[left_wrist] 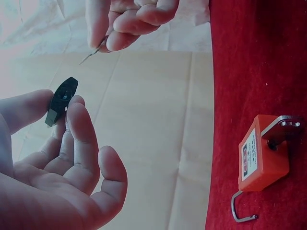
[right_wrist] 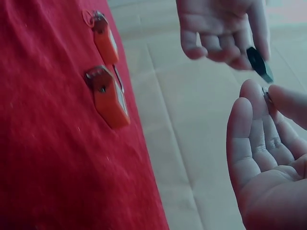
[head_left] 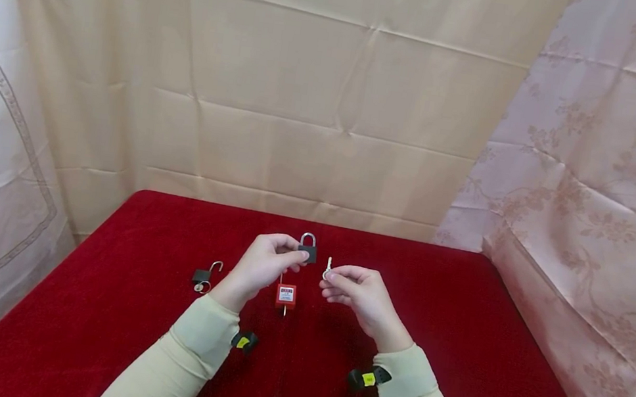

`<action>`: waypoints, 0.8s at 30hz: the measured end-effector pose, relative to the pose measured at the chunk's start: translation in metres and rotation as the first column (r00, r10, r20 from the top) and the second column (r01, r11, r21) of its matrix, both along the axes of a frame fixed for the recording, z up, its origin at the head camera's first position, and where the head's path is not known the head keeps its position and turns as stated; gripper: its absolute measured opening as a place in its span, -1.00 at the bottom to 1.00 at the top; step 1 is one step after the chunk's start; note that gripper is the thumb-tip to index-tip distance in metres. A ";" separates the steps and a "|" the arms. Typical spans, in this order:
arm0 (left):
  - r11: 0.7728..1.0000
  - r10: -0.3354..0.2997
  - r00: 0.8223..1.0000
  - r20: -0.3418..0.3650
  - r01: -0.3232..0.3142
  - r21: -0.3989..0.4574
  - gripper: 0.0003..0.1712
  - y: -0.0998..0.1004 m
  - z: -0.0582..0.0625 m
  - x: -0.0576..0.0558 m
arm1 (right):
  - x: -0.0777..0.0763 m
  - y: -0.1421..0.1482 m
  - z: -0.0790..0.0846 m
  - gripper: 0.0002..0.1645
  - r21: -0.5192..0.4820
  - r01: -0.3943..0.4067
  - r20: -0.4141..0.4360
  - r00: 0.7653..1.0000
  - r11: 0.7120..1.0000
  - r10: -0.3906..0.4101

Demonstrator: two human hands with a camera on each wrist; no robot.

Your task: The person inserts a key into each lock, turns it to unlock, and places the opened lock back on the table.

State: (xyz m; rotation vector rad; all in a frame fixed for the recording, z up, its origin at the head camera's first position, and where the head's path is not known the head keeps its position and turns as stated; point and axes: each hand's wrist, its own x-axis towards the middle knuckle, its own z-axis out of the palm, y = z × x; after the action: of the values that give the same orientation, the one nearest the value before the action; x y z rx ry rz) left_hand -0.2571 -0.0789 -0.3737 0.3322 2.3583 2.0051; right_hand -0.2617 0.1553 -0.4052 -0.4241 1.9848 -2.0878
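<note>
My left hand [head_left: 270, 262] pinches a small black padlock [head_left: 308, 252] between thumb and fingers, its silver shackle pointing up. In the left wrist view the padlock's keyhole end [left_wrist: 64, 97] faces the other hand. A small silver key [head_left: 329, 266] is pinched by my right hand [head_left: 362, 297], blade upward in the head view and a short gap away from the padlock. The right wrist view shows the key [right_wrist: 266, 95] nearly edge-on, largely hidden by the fingertips.
On the red cloth-covered table [head_left: 436, 306], a red padlock [head_left: 285, 294] with a white label lies below the hands, a key in it. A second black padlock [head_left: 202, 275] lies left with its shackle swung out and keys on a ring. Two orange-red padlocks appear in the right wrist view.
</note>
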 end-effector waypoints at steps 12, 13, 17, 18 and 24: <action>1.000 0.006 1.000 -0.010 -0.006 0.021 -0.84 0.001 -0.004 -0.004 | 0.014 -0.027 -0.007 -0.79 -0.038 -0.112 0.071 0.991 0.993 0.114; 1.000 0.007 1.000 -0.012 -0.006 0.026 -0.84 0.001 -0.004 -0.004 | 0.015 -0.028 -0.008 -0.77 -0.041 -0.118 0.076 0.990 0.992 0.121; 0.999 0.009 1.000 -0.020 -0.009 0.038 -0.86 0.001 -0.004 -0.004 | 0.017 -0.032 -0.009 -0.70 -0.046 -0.129 0.082 0.988 0.991 0.132; 0.999 0.009 1.000 -0.021 -0.008 0.038 -0.85 0.001 -0.004 -0.004 | 0.018 -0.032 -0.008 -0.71 -0.050 -0.129 0.084 0.988 0.990 0.133; 0.999 0.003 1.000 -0.001 -0.003 0.033 -0.85 0.001 -0.003 -0.002 | 0.018 -0.032 -0.007 -0.85 -0.070 -0.114 0.103 0.987 0.991 0.121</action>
State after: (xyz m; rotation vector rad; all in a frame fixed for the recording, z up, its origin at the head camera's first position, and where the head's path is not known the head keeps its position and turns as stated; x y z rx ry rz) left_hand -0.2595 -0.0782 -0.3764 0.3318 2.3302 2.0470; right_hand -0.2440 0.1233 -0.4126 -0.4205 1.7933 -2.0602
